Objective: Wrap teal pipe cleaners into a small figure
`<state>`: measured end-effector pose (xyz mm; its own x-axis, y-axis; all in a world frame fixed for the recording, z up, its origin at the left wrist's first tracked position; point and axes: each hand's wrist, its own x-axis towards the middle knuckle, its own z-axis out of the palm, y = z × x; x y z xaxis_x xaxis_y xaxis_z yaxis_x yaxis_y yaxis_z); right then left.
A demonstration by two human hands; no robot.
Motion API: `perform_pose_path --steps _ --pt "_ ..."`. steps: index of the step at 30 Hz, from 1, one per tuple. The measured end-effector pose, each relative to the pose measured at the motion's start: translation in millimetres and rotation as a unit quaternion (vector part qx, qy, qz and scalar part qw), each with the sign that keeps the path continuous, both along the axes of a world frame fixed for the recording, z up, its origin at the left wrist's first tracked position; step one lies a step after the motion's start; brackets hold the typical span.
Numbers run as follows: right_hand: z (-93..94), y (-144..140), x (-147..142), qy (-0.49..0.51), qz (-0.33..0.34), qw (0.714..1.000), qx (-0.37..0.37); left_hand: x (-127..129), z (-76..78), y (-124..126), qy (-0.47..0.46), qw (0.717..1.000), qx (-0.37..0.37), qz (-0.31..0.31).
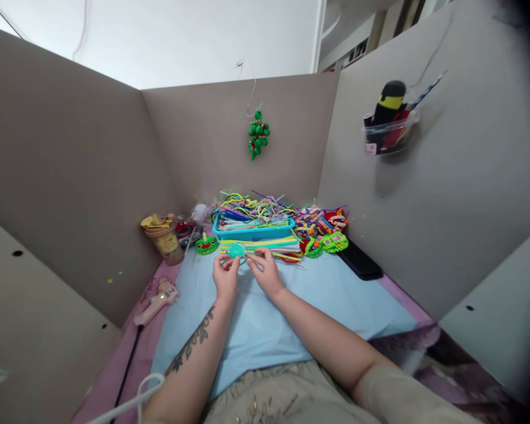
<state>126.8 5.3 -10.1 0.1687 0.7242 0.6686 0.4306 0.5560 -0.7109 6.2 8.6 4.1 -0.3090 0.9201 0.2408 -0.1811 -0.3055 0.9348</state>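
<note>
Between both hands is a small turquoise coil (236, 251) that looks wound from pipe cleaner. My left hand (225, 272) pinches its lower left side with thumb and fingers. My right hand (264, 270) is closed at its right, with fingertips on what looks like a thin loose end of the coil. Just behind the hands lies a row of straight pipe cleaners (274, 242) in yellow, white and green. Beyond them stands a blue tray (251, 234) heaped with many-coloured pipe cleaners (265, 207).
Green fuzzy figures (206, 244) (334, 242) flank the row. A pink glue gun (156, 305) and a lidded cup (164, 238) are at left; a black phone-like slab (360, 260) is at right. A pen-filled plastic cup (391, 129) hangs on the right partition. Pale blue cloth (335, 306) covers the table.
</note>
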Motion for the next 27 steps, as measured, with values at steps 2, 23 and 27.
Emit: perform_pose_path --steps 2,23,27 --pt "-0.1 -0.7 -1.7 -0.012 0.004 1.0 -0.005 0.5 -0.5 -0.3 -0.002 1.0 0.002 -0.007" --pt "0.4 9.8 5.3 0.121 0.07 0.985 -0.104 5.8 -2.9 -2.1 0.033 0.993 0.005 -0.11" --pt "-0.5 9.3 4.4 0.118 0.049 0.986 -0.111 5.7 -2.9 -2.8 0.056 0.994 0.003 -0.094"
